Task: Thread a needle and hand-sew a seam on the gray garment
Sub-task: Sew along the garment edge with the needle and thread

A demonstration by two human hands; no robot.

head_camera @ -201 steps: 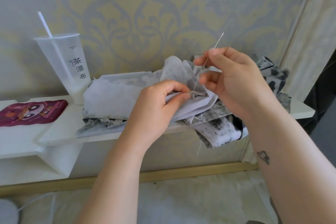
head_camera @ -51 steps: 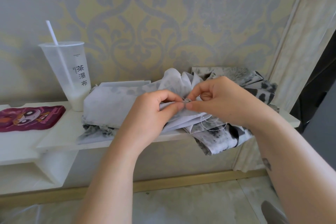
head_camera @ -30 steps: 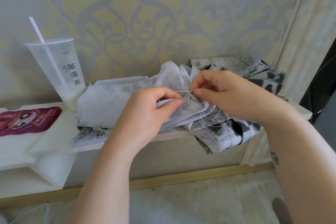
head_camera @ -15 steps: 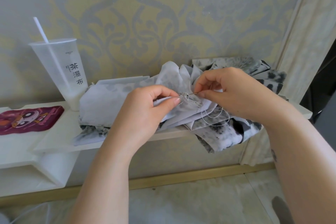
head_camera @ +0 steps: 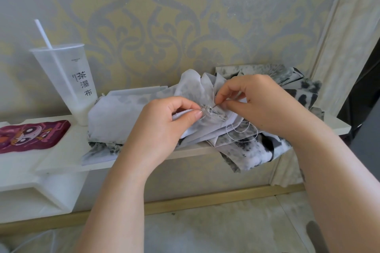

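The gray mottled garment [head_camera: 131, 109] lies bunched on a white shelf [head_camera: 61, 162]. My left hand [head_camera: 164, 127] pinches a fold of it between thumb and forefinger. Just to the right, my right hand [head_camera: 261, 102] pinches the needle [head_camera: 215, 106], whose tip enters the fabric at the fold. White thread [head_camera: 242, 131] hangs in loose loops under my right hand, across the darker printed part of the cloth.
A tall frosted plastic cup [head_camera: 65, 80] with a white straw stands at the shelf's left, against the patterned wall. A maroon cartoon-printed case [head_camera: 30, 135] lies flat on a lower white surface at far left. The floor shows below the shelf.
One second ago the needle showed bare between my hands; now most of it is pushed into the fold and my right fingers sit closer to the fabric. My left hand keeps its pinch.
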